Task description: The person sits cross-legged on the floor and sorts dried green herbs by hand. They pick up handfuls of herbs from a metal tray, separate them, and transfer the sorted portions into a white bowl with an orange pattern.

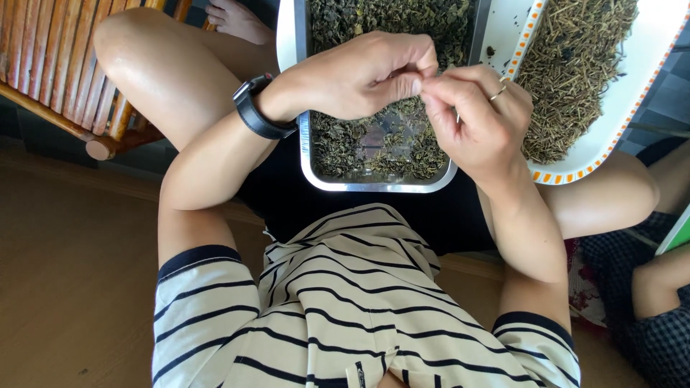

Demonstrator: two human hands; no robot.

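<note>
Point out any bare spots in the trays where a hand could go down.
The steel tray has one bare patch of shiny bottom, ringed by dried leaves and under the left hand and right hand. The white plate is bare along its right rim; its stems crowd the rest.

Wooden floor [72,287], slatted wooden chair [50,65], daylight

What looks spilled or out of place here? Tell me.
Little stands out. A few dark bits lie loose on the white tray's bare surface, apart from its stem pile. The metal tray holds its leaves; both hands pinch over it.
</note>
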